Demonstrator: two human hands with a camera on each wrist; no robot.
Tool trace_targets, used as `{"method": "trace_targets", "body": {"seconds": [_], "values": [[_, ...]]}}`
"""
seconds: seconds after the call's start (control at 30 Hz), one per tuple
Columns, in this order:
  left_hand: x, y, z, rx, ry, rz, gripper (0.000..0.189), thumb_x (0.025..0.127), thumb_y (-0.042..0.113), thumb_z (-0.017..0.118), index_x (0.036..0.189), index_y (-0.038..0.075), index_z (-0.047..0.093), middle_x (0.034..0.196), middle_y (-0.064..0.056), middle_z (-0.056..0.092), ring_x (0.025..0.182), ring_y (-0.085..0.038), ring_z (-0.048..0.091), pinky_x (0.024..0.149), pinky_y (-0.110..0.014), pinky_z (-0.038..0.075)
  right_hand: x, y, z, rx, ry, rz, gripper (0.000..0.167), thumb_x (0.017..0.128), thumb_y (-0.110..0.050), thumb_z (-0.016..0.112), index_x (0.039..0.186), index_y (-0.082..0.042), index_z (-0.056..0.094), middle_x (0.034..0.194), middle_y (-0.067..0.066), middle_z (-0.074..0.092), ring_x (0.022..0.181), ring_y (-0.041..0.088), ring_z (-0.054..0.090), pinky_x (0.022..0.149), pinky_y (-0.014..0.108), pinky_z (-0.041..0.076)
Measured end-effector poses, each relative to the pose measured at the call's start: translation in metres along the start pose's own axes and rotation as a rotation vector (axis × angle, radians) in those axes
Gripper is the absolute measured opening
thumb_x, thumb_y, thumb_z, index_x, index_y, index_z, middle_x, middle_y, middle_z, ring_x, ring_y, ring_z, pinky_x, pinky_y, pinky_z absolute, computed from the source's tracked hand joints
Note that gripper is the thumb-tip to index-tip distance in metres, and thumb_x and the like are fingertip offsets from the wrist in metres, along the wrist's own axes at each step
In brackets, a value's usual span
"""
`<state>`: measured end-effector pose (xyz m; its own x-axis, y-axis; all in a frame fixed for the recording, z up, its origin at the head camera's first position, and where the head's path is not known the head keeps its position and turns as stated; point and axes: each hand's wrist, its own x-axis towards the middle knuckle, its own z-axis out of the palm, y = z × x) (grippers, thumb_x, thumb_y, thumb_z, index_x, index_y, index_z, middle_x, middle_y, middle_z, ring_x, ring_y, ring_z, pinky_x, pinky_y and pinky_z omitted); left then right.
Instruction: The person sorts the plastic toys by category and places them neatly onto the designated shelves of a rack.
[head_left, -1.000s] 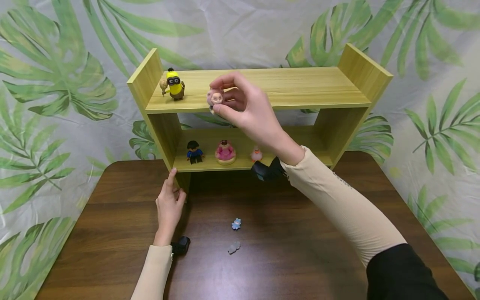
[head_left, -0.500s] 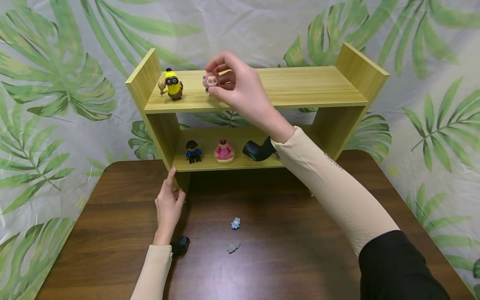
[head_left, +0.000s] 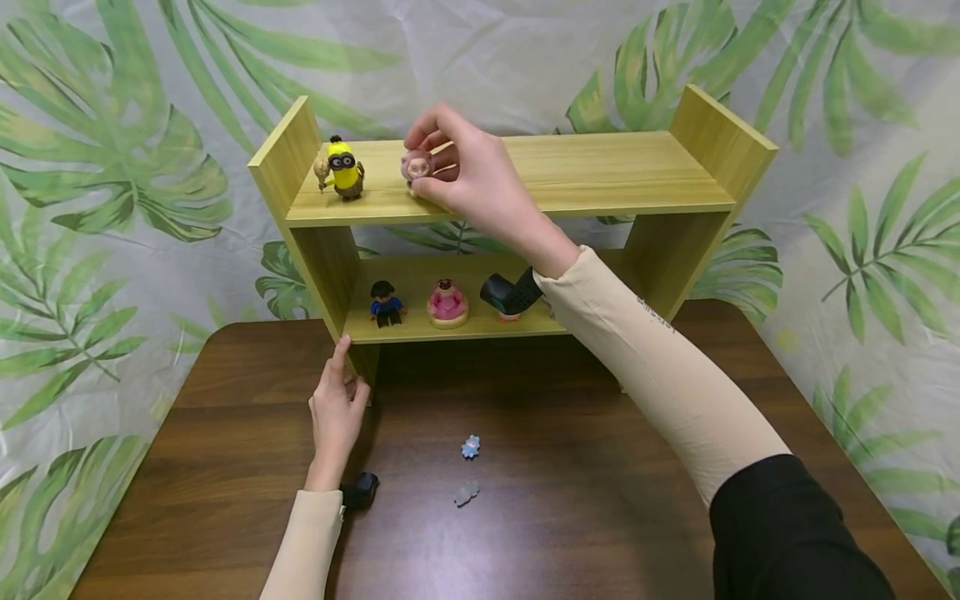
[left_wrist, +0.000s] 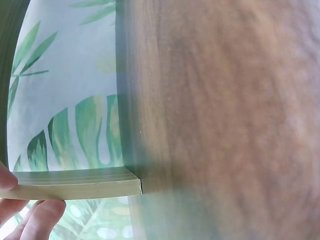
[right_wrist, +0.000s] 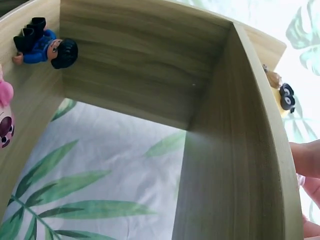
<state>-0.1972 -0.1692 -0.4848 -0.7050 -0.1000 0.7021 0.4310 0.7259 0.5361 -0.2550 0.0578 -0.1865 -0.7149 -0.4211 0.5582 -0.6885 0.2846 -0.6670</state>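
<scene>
My right hand (head_left: 468,171) pinches a small pink pig figurine (head_left: 415,167) between thumb and fingers, low over the top board of the wooden shelf (head_left: 600,175). To its left stands a yellow minion figurine (head_left: 344,171) with black goggles. In the right wrist view, the board's edge and fingers hide most of the pig. My left hand (head_left: 337,408) is at the shelf's lower left side panel (left_wrist: 75,190), index finger extended up to the panel's front edge. In the left wrist view, fingers (left_wrist: 46,217) lie on both sides of that panel.
On the lower board are a blue-shirted toy figure (head_left: 386,304), a pink bear figurine (head_left: 447,304) and another figurine mostly behind the right wrist's black camera (head_left: 510,293). A small blue figurine (head_left: 470,447) and a greyish translucent piece (head_left: 466,493) lie on the table (head_left: 600,467).
My right hand has moved up, back and slightly left with the pig, from in front of the top board's edge to over the board. The left hand stays at the side panel.
</scene>
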Motion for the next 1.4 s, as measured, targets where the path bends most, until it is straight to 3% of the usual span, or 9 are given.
{"method": "trace_targets", "body": {"seconds": [0.37, 0.67, 1.0, 1.2, 1.4], "values": [[0.000, -0.001, 0.000, 0.003, -0.002, -0.007, 0.081, 0.083, -0.012, 0.054, 0.147, 0.032, 0.030, 0.092, -0.016, 0.052, 0.062, -0.027, 0.052, 0.053, -0.040, 0.037, 0.001, 0.000, 0.001, -0.050, -0.034, 0.059, 0.030, 0.086, 0.001, 0.067, 0.113, -0.001, 0.054, 0.106, 0.009, 0.057, 0.091, 0.014, 0.064, 0.082, 0.020, 0.048], [-0.001, -0.002, 0.001, 0.001, 0.000, 0.008, 0.081, 0.082, -0.011, 0.054, 0.148, 0.031, 0.030, 0.087, -0.015, 0.051, 0.060, -0.024, 0.048, 0.052, -0.040, 0.035, -0.002, -0.001, -0.004, -0.039, -0.019, 0.058, 0.031, 0.086, 0.000, 0.066, 0.114, -0.001, 0.053, 0.107, 0.008, 0.058, 0.099, 0.016, 0.061, 0.085, 0.022, 0.047], [-0.001, -0.001, 0.001, 0.002, -0.005, -0.003, 0.082, 0.083, -0.013, 0.055, 0.148, 0.031, 0.030, 0.092, -0.016, 0.053, 0.059, -0.024, 0.050, 0.052, -0.038, 0.034, -0.014, -0.001, -0.015, 0.061, 0.056, 0.063, 0.029, 0.085, 0.004, 0.066, 0.112, 0.001, 0.054, 0.111, 0.014, 0.057, 0.102, 0.018, 0.057, 0.089, 0.025, 0.045], [-0.001, -0.001, 0.001, 0.000, -0.001, -0.009, 0.081, 0.083, -0.012, 0.055, 0.147, 0.031, 0.031, 0.095, -0.017, 0.054, 0.064, -0.028, 0.058, 0.052, -0.040, 0.037, -0.023, 0.001, -0.021, 0.118, 0.084, 0.019, 0.026, 0.085, 0.005, 0.064, 0.110, 0.002, 0.054, 0.112, 0.016, 0.058, 0.101, 0.021, 0.058, 0.088, 0.029, 0.046], [-0.001, -0.002, 0.001, 0.003, 0.006, -0.002, 0.082, 0.083, -0.013, 0.055, 0.147, 0.032, 0.031, 0.094, -0.017, 0.054, 0.064, -0.028, 0.057, 0.052, -0.040, 0.037, -0.036, -0.001, -0.025, 0.238, 0.101, 0.007, 0.025, 0.085, 0.006, 0.063, 0.108, 0.003, 0.054, 0.110, 0.015, 0.056, 0.101, 0.024, 0.058, 0.088, 0.032, 0.047]]}}
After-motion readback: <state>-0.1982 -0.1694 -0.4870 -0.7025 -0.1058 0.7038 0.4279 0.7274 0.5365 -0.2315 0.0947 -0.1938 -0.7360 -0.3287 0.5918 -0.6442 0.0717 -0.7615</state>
